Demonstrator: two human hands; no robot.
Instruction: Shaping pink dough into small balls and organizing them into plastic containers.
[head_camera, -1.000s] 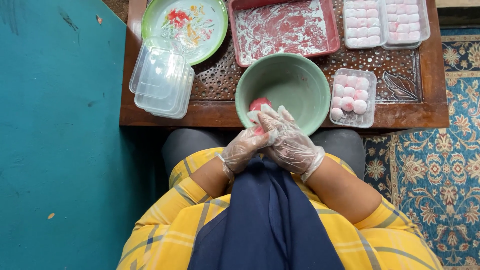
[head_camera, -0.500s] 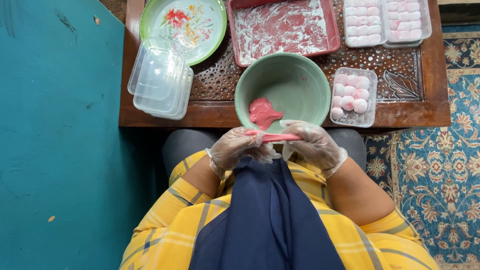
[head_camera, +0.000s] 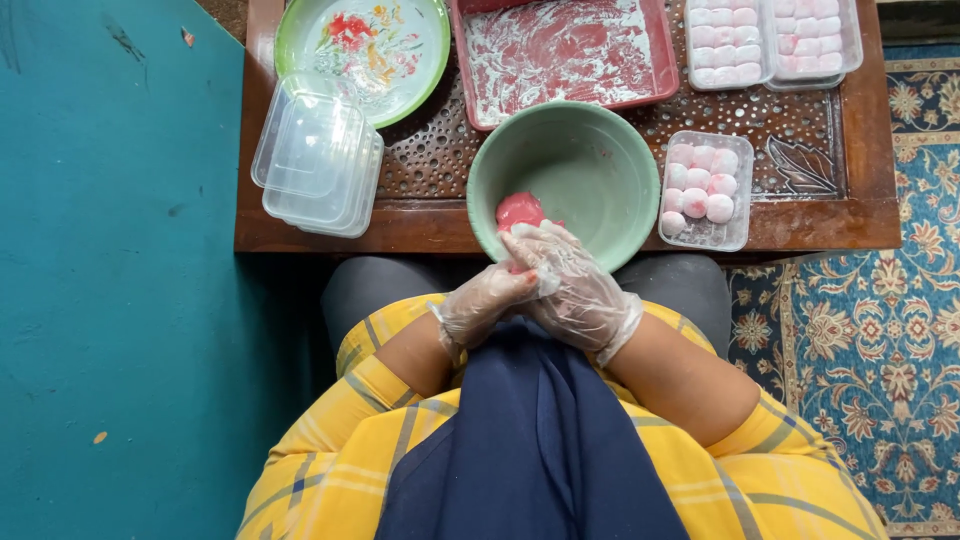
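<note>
The right hand (head_camera: 578, 290) lies over the left hand (head_camera: 487, 300), so whatever sits between the gloved palms is hidden, and only part of the pink dough lump (head_camera: 520, 211) shows at the green bowl's (head_camera: 600, 170) seven o'clock rim. At twelve o'clock the frame's top edge cuts off the red tray (head_camera: 565, 50), the flowered plate (head_camera: 362, 45) and the two filled clear boxes (head_camera: 770, 40). The person's legs vanish under the wooden table (head_camera: 800, 215).

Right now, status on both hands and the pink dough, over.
Left gloved hand and right gloved hand pressed together at the round green plastic bowl rim. Pink dough lump partly under fingertips. Nothing obstructing.
</note>
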